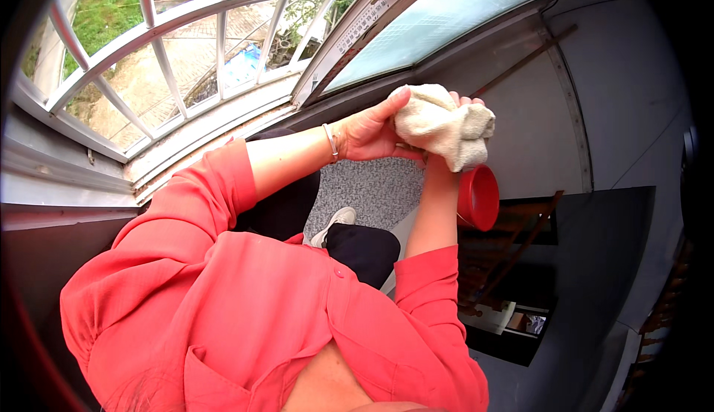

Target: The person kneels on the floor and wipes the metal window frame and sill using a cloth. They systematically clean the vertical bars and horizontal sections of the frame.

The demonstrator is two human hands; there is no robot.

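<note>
The spot was a speckled grey ledge (372,189) by an open window, mid-frame, with dark panels lower right. Nearest the camera, along the bottom, was the person's coral-red shirt (223,300), sleeves pushed up, plus a dark trouser knee and a white shoe (335,222) just above it. Both hands met a bit right of centre, upper half: the left hand (368,133) had its fingers clamped round a bunched cream cloth (442,126), the right hand (446,161) gripped it from below, mostly hidden. A red bowl (480,196) sat just under the cloth. Farther off, upper left, white window bars (171,62) framed grass and paving outside.
</note>
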